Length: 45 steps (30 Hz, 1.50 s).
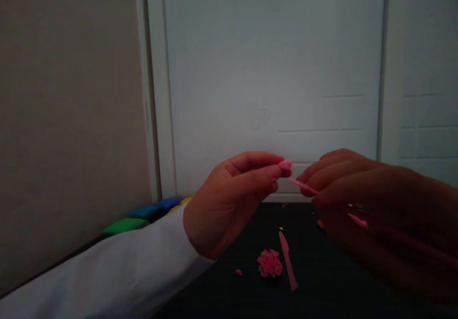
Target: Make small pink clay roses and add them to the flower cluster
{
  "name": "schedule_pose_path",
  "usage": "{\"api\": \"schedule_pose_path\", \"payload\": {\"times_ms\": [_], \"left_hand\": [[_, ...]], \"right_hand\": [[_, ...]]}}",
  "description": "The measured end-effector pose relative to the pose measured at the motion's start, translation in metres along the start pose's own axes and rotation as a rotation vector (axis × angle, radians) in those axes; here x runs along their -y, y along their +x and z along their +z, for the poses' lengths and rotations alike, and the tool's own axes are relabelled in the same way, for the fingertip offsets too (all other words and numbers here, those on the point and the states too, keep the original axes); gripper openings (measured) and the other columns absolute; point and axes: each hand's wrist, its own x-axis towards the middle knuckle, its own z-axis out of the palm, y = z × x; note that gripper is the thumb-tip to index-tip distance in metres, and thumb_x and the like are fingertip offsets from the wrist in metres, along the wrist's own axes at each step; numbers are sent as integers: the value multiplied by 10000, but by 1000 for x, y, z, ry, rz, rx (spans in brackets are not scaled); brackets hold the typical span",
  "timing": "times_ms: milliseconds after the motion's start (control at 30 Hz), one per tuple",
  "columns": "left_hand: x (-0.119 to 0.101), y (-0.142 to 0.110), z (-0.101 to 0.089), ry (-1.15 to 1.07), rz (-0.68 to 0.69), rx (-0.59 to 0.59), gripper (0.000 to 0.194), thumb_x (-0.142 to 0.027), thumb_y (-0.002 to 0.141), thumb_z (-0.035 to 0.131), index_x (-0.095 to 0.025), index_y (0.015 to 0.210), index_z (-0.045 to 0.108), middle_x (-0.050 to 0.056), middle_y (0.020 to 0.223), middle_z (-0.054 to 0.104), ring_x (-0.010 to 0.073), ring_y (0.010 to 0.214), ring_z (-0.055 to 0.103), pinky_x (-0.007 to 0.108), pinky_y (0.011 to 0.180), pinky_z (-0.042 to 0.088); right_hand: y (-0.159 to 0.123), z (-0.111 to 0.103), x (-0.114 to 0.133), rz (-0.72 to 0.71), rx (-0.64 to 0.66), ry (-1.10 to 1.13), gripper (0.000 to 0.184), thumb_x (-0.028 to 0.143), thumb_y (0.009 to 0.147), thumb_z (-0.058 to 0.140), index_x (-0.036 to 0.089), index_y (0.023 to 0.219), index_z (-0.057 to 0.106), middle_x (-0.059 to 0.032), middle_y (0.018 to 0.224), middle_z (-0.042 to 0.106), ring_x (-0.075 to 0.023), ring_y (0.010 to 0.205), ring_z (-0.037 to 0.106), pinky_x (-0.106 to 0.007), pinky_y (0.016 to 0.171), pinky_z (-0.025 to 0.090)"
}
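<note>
Between the thumb and index finger of my left hand is a small piece of pink modelling clay, held up above the table. My right hand is closed on a thin pink modelling tool. Its tip points left and ends just below the clay; whether they touch, I cannot tell. Below the hands, a pink clay flower cluster with bits of green lies on the dark table. A pink plastic knife rests just right of it, and a small pink clay lump to its left.
Green, teal and blue blocks or packs stand along the left wall, with something yellow partly hidden by my left arm. Small scraps dot the dark table. A white panelled door rises behind it.
</note>
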Motion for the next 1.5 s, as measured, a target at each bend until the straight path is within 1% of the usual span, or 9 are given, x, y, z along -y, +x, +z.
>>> {"api": "schedule_pose_path", "payload": {"times_ms": [67, 167, 300, 467, 733, 1000, 1100, 1300, 1500], "left_hand": [[0, 0, 0, -15, -6, 8, 40, -93, 798, 831, -126, 815, 817, 19, 787, 822, 82, 738, 734, 136, 727, 574], [0, 0, 1, -33, -6, 20, 63, -74, 793, 825, -133, 812, 817, 19, 785, 826, 83, 744, 743, 135, 743, 581], [0, 0, 1, -30, 6, 20, 83, -51, 801, 804, -133, 801, 820, 24, 778, 829, 83, 744, 746, 131, 748, 581], [2, -3, -1, -4, -8, 3, 56, -82, 798, 829, -138, 801, 827, 4, 778, 831, 68, 744, 737, 117, 739, 566], [2, -1, 1, -15, -23, 17, 28, -103, 809, 821, -119, 826, 836, 2, 794, 838, 76, 774, 742, 133, 759, 580], [1, -4, 0, 69, -21, -13, 63, -170, 764, 865, -132, 810, 845, -8, 791, 828, 78, 784, 703, 140, 761, 546], [1, -3, -1, 68, -23, -18, 57, -153, 749, 858, -139, 802, 845, -15, 788, 825, 72, 768, 692, 136, 746, 534], [2, -3, 1, 35, -38, -10, 59, -109, 751, 836, -138, 802, 841, -10, 795, 831, 77, 779, 713, 141, 770, 548], [1, -3, 1, -25, -41, 3, 33, -133, 782, 848, -107, 792, 831, 18, 765, 825, 88, 737, 720, 158, 738, 569]], "right_hand": [[2, 4, 3, 41, -7, -1, 168, 380, 921, 732, 355, 1087, 732, -26, 1014, 773, -269, 1056, 756, -354, 786, 673], [5, 9, 6, 74, 2, 26, 198, 399, 910, 745, 355, 1104, 746, -29, 1006, 770, -275, 1060, 756, -349, 783, 676], [2, 7, 3, 99, 22, 86, 176, 322, 903, 737, 344, 1078, 735, -16, 975, 770, -264, 1029, 769, -319, 754, 672], [-6, -3, -8, 44, 125, 126, 257, 151, 924, 621, 327, 1109, 591, 27, 1028, 778, -187, 944, 764, -268, 748, 655], [-3, -1, -10, 17, 172, 97, 223, 156, 955, 590, 312, 1112, 555, 25, 1005, 760, -165, 895, 741, -272, 740, 651], [-9, 2, -5, 91, 76, 107, 203, 154, 950, 601, 296, 1094, 601, 1, 947, 747, -199, 827, 740, -327, 644, 637], [-7, 6, -1, 130, 4, 124, 192, 133, 927, 614, 280, 1051, 624, -1, 901, 751, -198, 780, 737, -327, 609, 620], [-6, 8, 0, 153, -51, 118, 185, 121, 909, 618, 274, 1014, 619, 3, 864, 761, -185, 735, 725, -316, 595, 604], [-4, -1, -5, 33, 150, 140, 219, 115, 941, 585, 291, 1072, 578, 20, 962, 760, -162, 858, 731, -280, 715, 647]]}}
